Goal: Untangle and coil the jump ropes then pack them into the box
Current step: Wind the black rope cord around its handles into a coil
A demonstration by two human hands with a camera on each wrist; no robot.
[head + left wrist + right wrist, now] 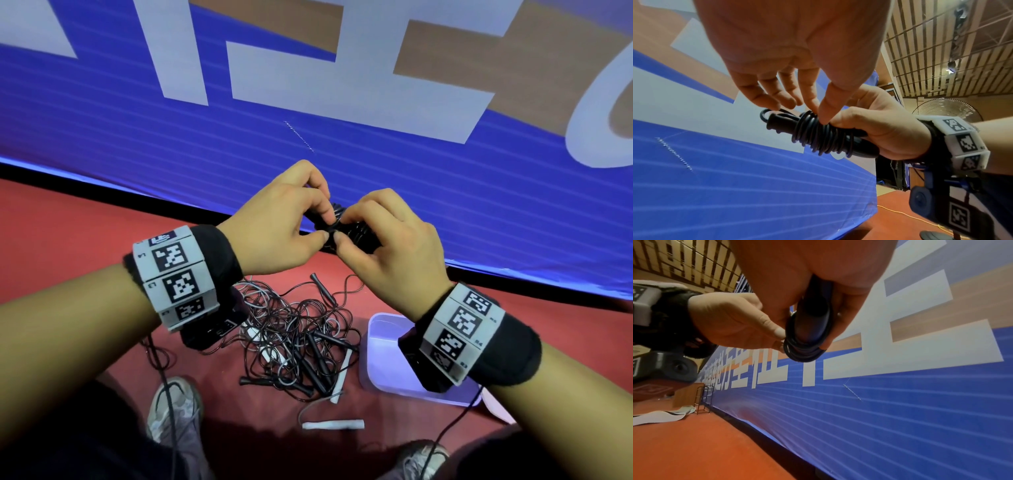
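Note:
A black jump rope (354,233) is wound in tight turns round its own two handles and held up in front of the blue banner. My right hand (342,229) grips the handle end of this bundle (818,138). My left hand (819,113) pinches the cord on the coils between thumb and forefinger. A small loop of cord (764,113) sticks out past the handle tip. The right wrist view looks at the bundle (805,344) end-on, with my left hand (780,335) pinching at its edge. Below lies a tangled pile of ropes (294,342).
A pale lilac plastic box (383,363) sits on the red floor right of the pile, partly behind my right wrist. A loose white handle (332,425) lies near my shoes (174,407). The blue banner wall (376,154) rises just beyond the pile.

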